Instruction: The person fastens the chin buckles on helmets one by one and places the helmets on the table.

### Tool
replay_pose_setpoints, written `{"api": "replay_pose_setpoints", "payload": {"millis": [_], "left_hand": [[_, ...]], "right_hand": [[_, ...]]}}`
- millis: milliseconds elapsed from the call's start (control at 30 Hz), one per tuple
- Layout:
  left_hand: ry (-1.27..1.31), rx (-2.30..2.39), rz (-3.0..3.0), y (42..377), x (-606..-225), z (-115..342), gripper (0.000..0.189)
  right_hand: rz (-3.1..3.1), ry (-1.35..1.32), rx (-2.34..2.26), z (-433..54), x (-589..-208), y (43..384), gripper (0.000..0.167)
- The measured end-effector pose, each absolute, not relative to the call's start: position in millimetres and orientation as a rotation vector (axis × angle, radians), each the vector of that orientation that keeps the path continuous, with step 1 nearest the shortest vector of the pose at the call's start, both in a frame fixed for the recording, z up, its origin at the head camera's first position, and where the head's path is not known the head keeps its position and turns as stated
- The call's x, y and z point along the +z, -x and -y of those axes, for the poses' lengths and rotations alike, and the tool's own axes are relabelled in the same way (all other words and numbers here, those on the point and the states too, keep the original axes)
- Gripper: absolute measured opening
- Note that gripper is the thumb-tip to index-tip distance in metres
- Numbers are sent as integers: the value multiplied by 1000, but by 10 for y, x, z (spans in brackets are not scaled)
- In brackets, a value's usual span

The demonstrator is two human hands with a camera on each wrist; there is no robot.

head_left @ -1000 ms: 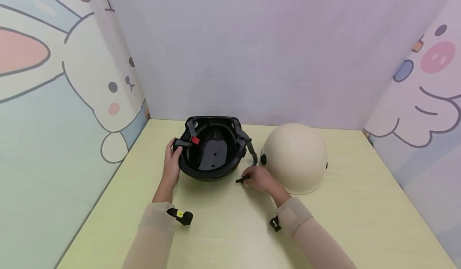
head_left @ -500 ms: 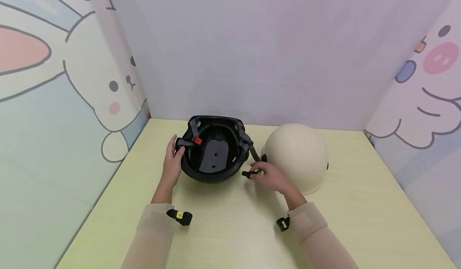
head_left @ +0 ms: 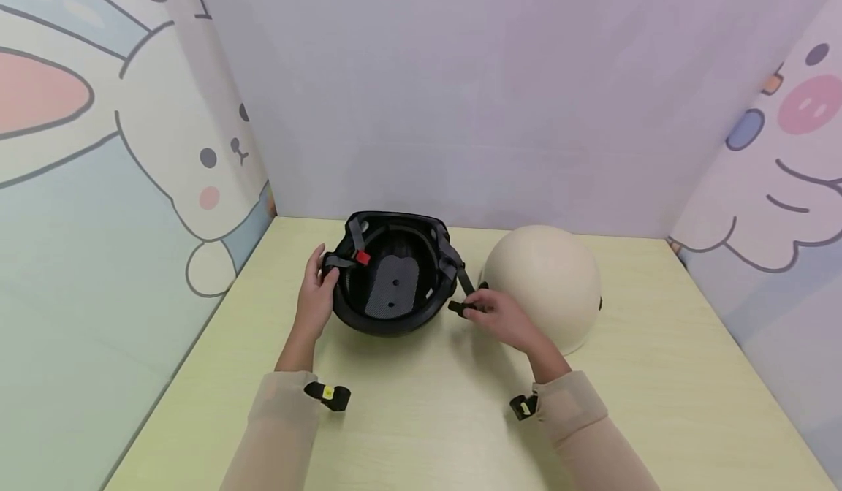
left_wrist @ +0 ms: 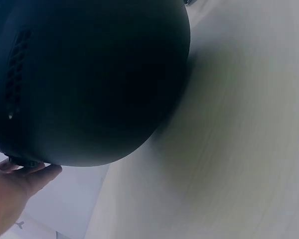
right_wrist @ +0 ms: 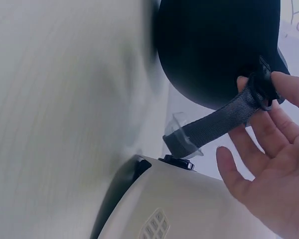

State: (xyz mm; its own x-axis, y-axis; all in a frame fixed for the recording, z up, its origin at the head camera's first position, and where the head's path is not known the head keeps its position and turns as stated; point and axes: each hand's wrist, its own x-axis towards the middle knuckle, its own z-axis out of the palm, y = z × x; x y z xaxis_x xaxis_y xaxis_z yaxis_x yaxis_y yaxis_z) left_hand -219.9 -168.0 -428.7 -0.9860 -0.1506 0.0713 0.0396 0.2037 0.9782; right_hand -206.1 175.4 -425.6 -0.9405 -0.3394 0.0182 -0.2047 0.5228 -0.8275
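A black helmet (head_left: 388, 324) lies upside down on the table, its padded inside facing up. My left hand (head_left: 314, 307) grips its left rim, thumb on the near side and fingers outside. A red clip (head_left: 362, 258) on a grey strap rests inside that rim. From the right side hangs the chin strap (head_left: 465, 279). My right hand (head_left: 505, 321) pinches the black buckle (right_wrist: 264, 88) on this strap between thumb and fingers. In the right wrist view, the strap's loose end carries a scrap of clear plastic (right_wrist: 181, 130). The left wrist view shows the dark shell (left_wrist: 99, 89) close up.
A cream helmet (head_left: 542, 286), dome up, stands just right of the black one, behind my right hand. The pale wooden table (head_left: 408, 418) ends at a plain lilac backdrop (head_left: 460, 111). Cartoon-printed panels (head_left: 164, 147) rise along both sides.
My right hand has moved right and a little away from me, drawing the buckle and strap with it. The black helmet has shifted slightly right, my left hand staying on its rim.
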Motion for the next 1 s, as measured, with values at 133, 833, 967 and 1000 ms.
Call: {"api": "replay_pose_setpoints", "payload": {"millis": [133,833,967,1000], "left_hand": [[-124,-1845,2359,2202,-4276,1681,59],[70,-1413,2565,2334,-4162,1692,56],[110,-1271,2660,2395,-4130,1704,51],[110,-1239,2681,2403,-4122,1704,51]], "right_hand": [[-2539,467,-1491,-1755,-4259,2049,18],[-2567,532,-1754,-1725,-4169,2018,29],[-2545,516,-1773,-1681,-3971,1912,28],[-2541,518,-1778,-1675,-3938,1891,29]]}}
